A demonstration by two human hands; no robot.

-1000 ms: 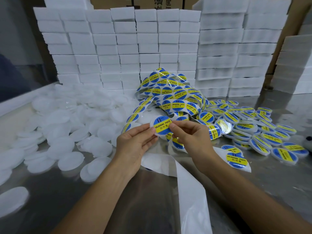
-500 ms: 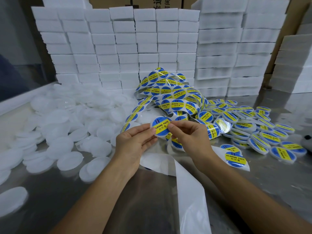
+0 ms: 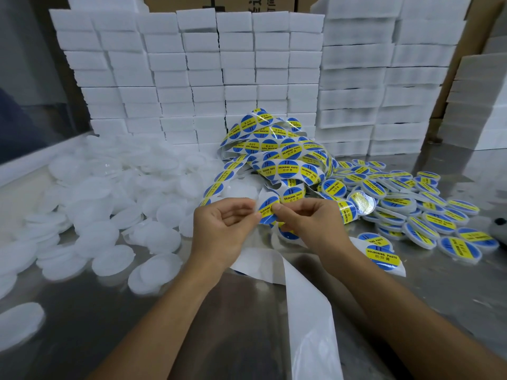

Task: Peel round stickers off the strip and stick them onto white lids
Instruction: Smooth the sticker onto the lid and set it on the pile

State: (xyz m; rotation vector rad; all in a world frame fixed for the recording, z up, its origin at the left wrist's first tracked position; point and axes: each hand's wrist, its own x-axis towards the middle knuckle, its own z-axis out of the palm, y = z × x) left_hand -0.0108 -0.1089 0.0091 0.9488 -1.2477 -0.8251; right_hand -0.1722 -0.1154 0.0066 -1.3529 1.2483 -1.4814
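A round blue-and-yellow sticker [image 3: 267,211] is pinched between my left hand [image 3: 223,234] and my right hand [image 3: 311,227], just above the metal table. The sticker curls and tilts, one edge under my right thumb. The sticker strip [image 3: 285,157] lies in a tangled heap right behind my hands. Its bare white backing [image 3: 307,305] trails from under my hands toward me. Plain white lids [image 3: 109,215] cover the table's left half. Whether a lid sits behind the pinched sticker I cannot tell.
Lids with stickers on them [image 3: 428,212] pile up on the right. White foam blocks [image 3: 208,72] are stacked like a wall across the back, with cardboard boxes behind. A dark object [image 3: 498,223] peeks in at the right edge. Bare metal table [image 3: 109,325] lies near me.
The sticker lay flat and faced me between both hands; now it is tilted and curled. My left fingers have curled inward, and both hands have barely shifted.
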